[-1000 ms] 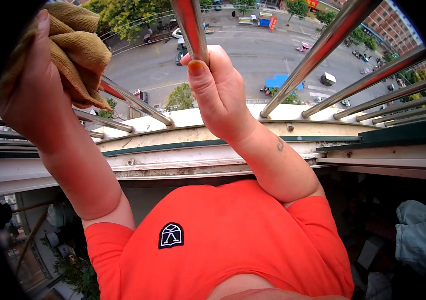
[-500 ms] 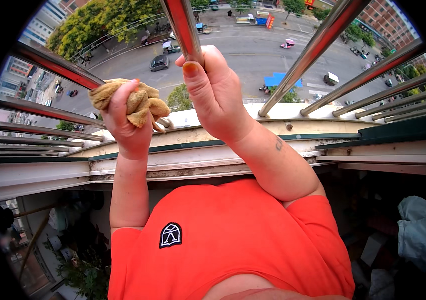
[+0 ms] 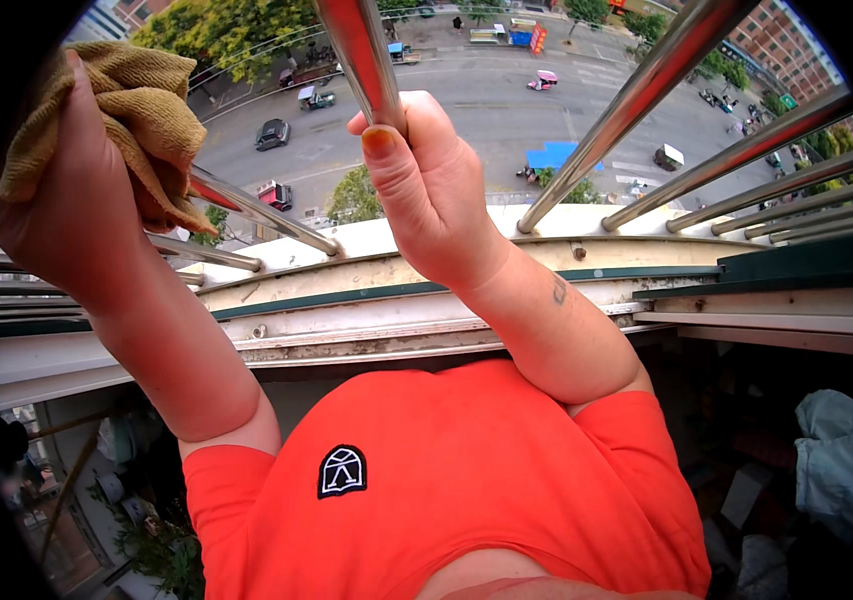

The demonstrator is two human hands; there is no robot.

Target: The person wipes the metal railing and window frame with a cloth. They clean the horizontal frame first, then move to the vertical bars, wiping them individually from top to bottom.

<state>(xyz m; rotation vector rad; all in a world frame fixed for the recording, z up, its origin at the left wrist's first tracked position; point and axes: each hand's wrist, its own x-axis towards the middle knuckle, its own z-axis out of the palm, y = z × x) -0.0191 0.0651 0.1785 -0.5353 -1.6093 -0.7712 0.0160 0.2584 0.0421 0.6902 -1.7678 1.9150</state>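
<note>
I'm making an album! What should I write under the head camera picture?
High above a street, the left hand holds a cloth while the right hand grips a bar.

Left hand [image 3: 74,205]: you hold a bunched tan cloth [image 3: 141,120]
Right hand [image 3: 436,195]: you wrap it around a shiny metal bar [image 3: 358,50]
Below you: a grey street [image 3: 476,95]

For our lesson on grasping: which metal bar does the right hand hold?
The top-centre bar; the right hand grips it, while the bars further right are untouched.
</note>
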